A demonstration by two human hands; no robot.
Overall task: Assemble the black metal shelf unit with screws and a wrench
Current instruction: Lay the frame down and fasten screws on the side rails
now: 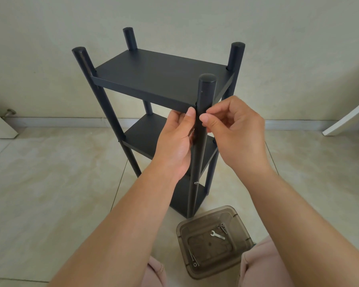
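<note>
A black metal shelf unit [158, 77] stands upright on the tiled floor, with three shelves between four round posts. My left hand [175, 141] grips the near right post [205, 94] just under the top shelf's corner, thumb up against the shelf edge. My right hand [234, 129] pinches something small against that post at the same height; the thing itself is hidden by the fingertips. Lower on this post a silver screw [196, 183] sticks out. A small silver wrench [217, 235] lies in the brown tray.
A translucent brown plastic tray [183, 228] sits on the floor by my knees, holding the wrench and several loose screws [193, 259]. A wall and baseboard run behind the shelf. A white board [348, 119] leans at the right; another panel [0, 127] stands at the left.
</note>
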